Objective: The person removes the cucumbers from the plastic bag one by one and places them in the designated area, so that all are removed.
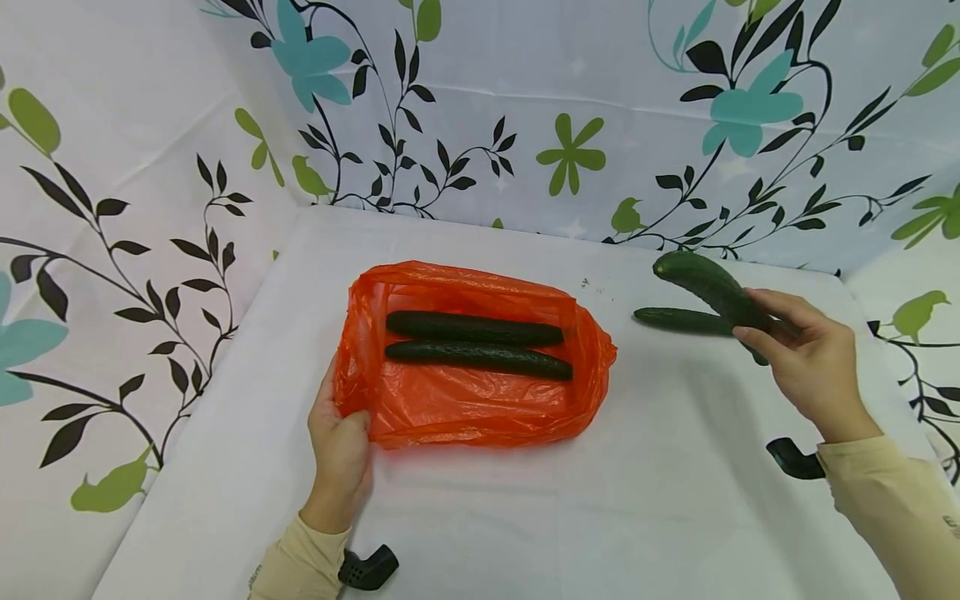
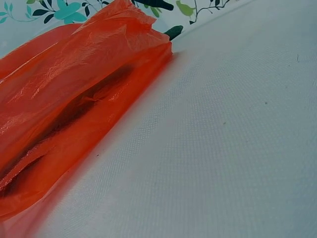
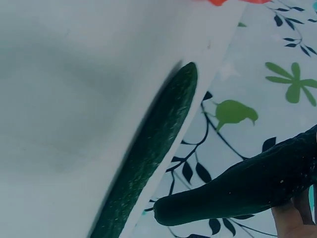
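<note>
An orange-red plastic bag (image 1: 465,417) lies with its mouth spread wide, and two dark green cucumbers (image 1: 480,357) rest side by side inside it. My left hand (image 1: 341,454) grips the bag's left rim, thumb on top; the left wrist view shows only the bag's side (image 2: 74,104). Off to the right, my right hand (image 1: 817,367) holds another cucumber (image 1: 708,282) above the table, its far end pointing up and left. Beneath it, one more cucumber (image 1: 678,321) lies on the table, partly hidden by the held one. The right wrist view shows the held cucumber (image 3: 233,186) and some fingers (image 3: 290,220).
A white cloth covers the table (image 1: 525,517). Behind it and at the sides hangs a white curtain (image 1: 480,75) printed with leaves, flowers and birds. Black devices (image 1: 367,568) are strapped at both wrists.
</note>
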Tool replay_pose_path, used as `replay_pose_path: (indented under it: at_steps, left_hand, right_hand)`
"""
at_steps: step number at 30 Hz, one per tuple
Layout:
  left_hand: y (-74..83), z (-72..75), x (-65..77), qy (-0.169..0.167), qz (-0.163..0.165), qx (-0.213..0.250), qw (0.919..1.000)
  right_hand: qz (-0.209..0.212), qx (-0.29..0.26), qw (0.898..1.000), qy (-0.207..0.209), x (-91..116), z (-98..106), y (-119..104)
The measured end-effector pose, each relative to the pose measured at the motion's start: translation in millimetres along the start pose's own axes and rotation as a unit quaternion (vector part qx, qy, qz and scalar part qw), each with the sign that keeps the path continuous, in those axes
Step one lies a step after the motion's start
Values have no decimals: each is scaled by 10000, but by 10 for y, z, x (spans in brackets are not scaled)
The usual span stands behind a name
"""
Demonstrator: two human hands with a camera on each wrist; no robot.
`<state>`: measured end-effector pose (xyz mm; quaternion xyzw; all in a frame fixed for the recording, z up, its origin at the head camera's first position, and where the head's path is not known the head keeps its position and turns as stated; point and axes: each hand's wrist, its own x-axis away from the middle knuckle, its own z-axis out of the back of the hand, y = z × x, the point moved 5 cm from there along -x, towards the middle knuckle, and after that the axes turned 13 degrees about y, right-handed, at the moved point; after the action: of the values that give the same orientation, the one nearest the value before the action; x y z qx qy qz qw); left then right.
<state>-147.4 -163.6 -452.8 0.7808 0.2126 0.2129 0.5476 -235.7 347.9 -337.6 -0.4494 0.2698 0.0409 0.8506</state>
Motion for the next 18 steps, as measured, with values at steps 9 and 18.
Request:
replay_pose_path:
  at_steps: [9,18]
  left_hand:
    - [1,2,5,-8,73,-27,10000]
    - [-12,2,-3,-40,22,-15,10000]
  right_hand:
    - [319,909,9951,-202,70,15,287]
    - [533,1683,9837,-336,113,65,597]
